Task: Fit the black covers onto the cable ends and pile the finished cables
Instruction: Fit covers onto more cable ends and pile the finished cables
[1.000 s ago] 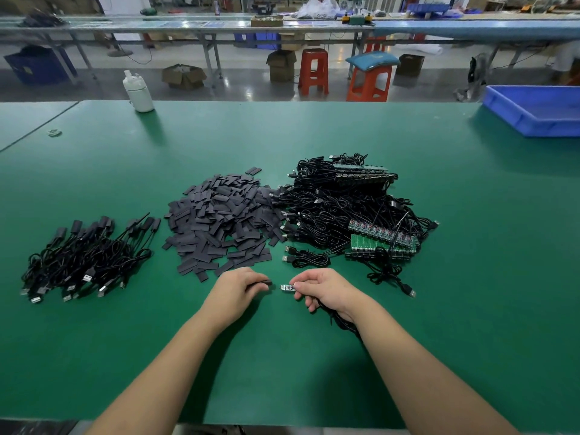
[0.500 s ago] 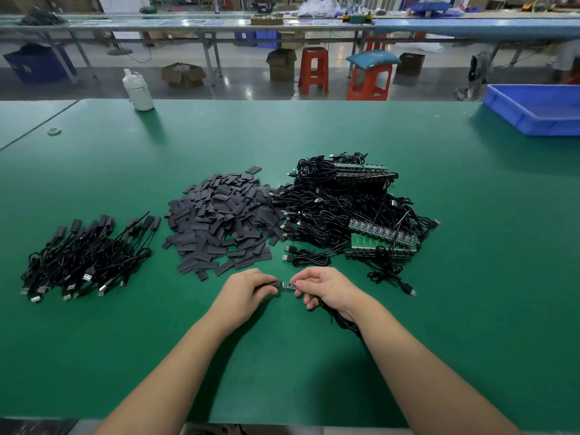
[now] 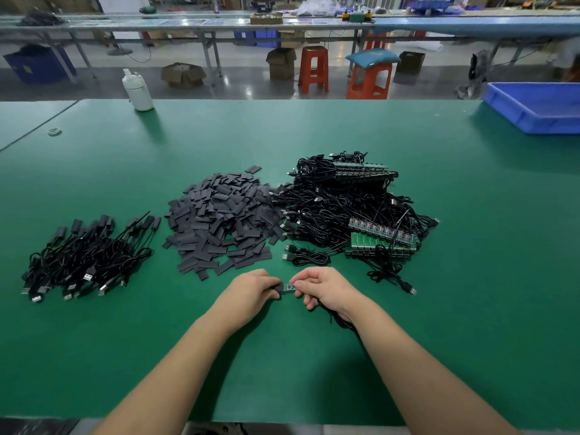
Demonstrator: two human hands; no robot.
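At nine o'clock on the green table (image 3: 470,277) lies the finished cable pile (image 3: 88,255); loose black covers (image 3: 222,221) heap at eleven, uncovered cables (image 3: 342,202) at one. Near centre, the left hand (image 3: 251,288) pinches a black cover (image 3: 277,288) against the circuit-board end (image 3: 288,287), pinched by the right hand (image 3: 323,288)

A wide green worktable (image 3: 314,136) fills the foreground. Beyond its far edge lies a grey, glossy floor (image 3: 238,89) that catches pale reflections of overhead light. Two orange-red stools (image 3: 313,69) stand there — one topped with a teal cushion (image 3: 373,56) — among open cardboard boxes (image 3: 183,75). Further back runs a long metal-legged bench (image 3: 188,25), cluttered along its top.
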